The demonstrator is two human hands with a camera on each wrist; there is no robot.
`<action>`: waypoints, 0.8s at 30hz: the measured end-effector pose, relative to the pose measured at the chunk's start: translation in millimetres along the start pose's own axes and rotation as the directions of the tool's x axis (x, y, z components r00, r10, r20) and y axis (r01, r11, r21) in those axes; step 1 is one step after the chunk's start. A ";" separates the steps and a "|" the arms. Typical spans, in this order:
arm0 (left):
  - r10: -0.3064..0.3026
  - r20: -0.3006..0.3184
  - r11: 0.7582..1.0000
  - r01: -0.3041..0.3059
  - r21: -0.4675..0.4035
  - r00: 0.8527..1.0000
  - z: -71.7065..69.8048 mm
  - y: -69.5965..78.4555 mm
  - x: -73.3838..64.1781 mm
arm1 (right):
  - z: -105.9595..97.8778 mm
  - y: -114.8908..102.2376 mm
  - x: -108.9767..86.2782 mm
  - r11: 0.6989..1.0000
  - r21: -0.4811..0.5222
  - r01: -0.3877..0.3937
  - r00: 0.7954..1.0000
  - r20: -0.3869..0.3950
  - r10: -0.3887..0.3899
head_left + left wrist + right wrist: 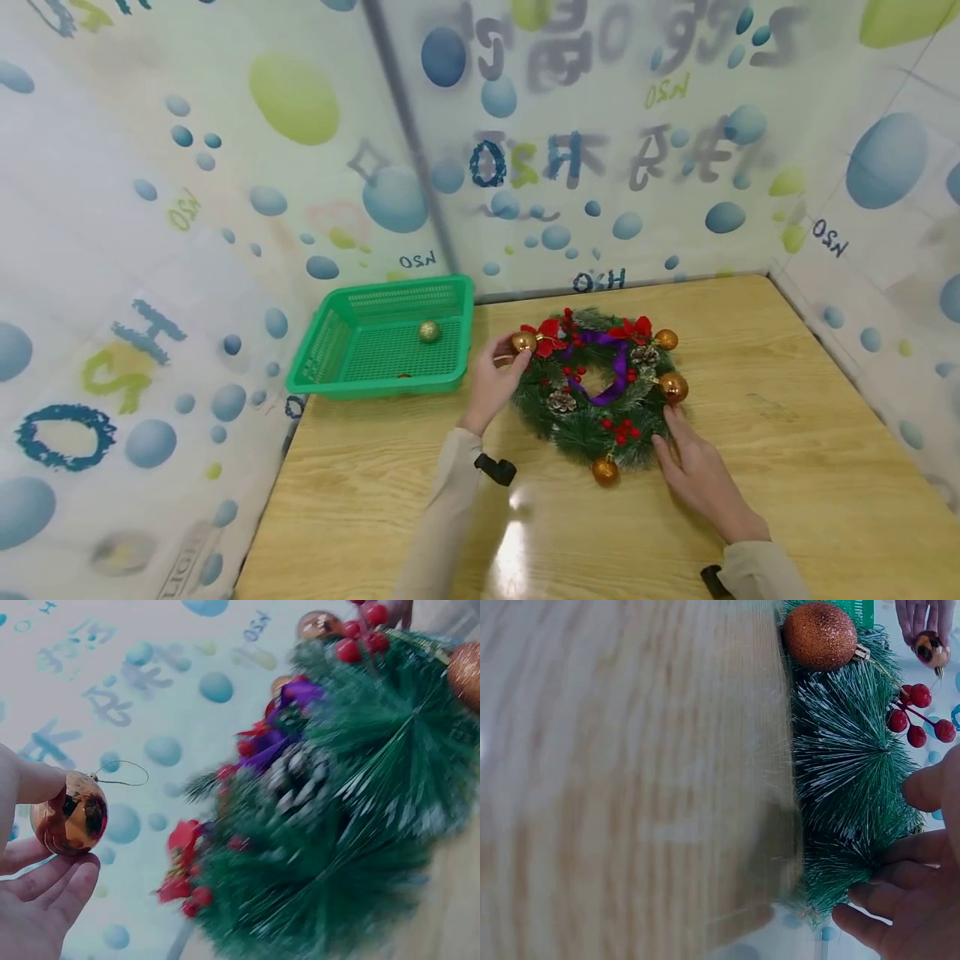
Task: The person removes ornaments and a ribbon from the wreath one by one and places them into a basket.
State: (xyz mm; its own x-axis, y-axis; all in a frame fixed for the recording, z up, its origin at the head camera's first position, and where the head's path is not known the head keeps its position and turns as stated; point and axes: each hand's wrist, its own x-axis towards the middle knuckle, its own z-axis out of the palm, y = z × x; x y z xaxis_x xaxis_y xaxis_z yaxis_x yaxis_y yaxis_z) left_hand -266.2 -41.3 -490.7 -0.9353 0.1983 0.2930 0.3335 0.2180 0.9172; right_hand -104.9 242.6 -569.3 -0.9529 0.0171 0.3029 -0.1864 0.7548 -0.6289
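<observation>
Nearest, at six o'clock, a sleeve [438,529] leads to the left hand [495,381] pinching a bauble [523,342] at ten o'clock on the wreath [577,437], where fingertips alone could let its smooth shell slip, while the right hand [697,471], fingers relaxed, touches four o'clock.

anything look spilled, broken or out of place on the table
Nothing stands out: the wreath looks whole, the basket sits upright with a glittery ball inside, and the left hand holds a shiny ball. No spill or breakage shows.
</observation>
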 end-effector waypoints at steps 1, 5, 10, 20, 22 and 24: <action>0.007 -0.017 1.000 -0.007 0.006 1.000 -4.3 0.2 1.0 | -0.2 -0.2 0.1 1.000 -0.001 0.000 1.000 -0.001 0.000; 0.036 -0.083 0.998 -0.032 0.046 0.996 -22.0 1.2 5.7 | -0.4 -1.4 1.0 1.000 -0.010 0.007 1.000 -0.005 -0.008; 0.056 -0.121 0.996 -0.048 0.071 0.991 -40.4 2.7 8.8 | -0.7 -1.9 1.4 1.000 -0.018 0.014 1.000 -0.012 -0.014; 0.026 -0.185 0.995 -0.008 0.100 0.982 -88.8 -3.7 12.6 | 0.7 -2.6 -0.6 0.999 -0.022 0.030 0.999 -0.016 -0.030; 0.028 -0.200 0.991 -0.002 0.131 0.979 -99.1 -6.7 11.1 | 0.8 -2.4 -0.5 0.999 -0.023 0.028 1.000 -0.012 -0.028; 0.038 -0.218 0.986 -0.001 0.165 0.975 -107.8 -11.5 9.9 | 0.2 -2.6 -0.8 0.999 -0.024 0.025 1.000 -0.009 -0.025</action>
State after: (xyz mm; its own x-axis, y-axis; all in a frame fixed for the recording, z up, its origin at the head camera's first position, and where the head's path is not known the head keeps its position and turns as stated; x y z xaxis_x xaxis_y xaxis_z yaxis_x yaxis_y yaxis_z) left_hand -292.0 -144.9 -469.2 -0.9253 -0.0069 0.3791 0.3494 0.3725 0.8597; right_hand -103.8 240.4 -568.1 -0.9459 0.0040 0.3245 -0.2040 0.7704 -0.6040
